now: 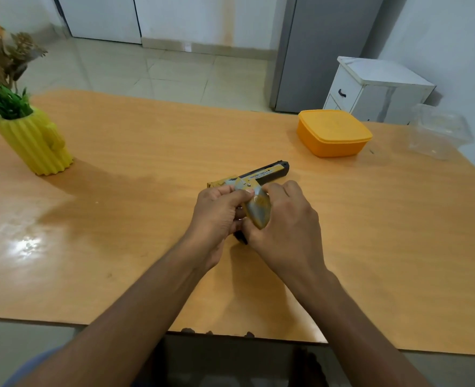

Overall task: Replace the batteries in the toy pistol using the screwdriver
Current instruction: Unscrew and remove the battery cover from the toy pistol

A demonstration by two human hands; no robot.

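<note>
A: Start with the hands. What's the left hand (219, 212) doing?

B: It comes in from the lower left, fingers curled round the toy pistol (254, 191), thumb laid across the top of the grip near a small screw head. It holds the pistol just above the table (147, 247).

A: And the right hand (282, 219)?

B: It reaches in from the lower right with its back to the camera, fingers wrapped round the grip from the far side. Both hands are closed on the pistol, close together and touching at the grip. The barrel points away and to the right, with black at the muzzle.

A: Now the table, from the left

B: A glossy orange wood-grain top. At far left, a ribbed yellow cactus-shaped vase (35, 143) with dried flowers and green leaves. Far right of centre, a lidded orange box (333, 132), then a clear plastic container (440, 131) at the right edge.

A: And the room?

B: Pale floor tiles, white doors at the back, a grey fridge (322, 51), and a small white cabinet (375, 88) beside it
</note>
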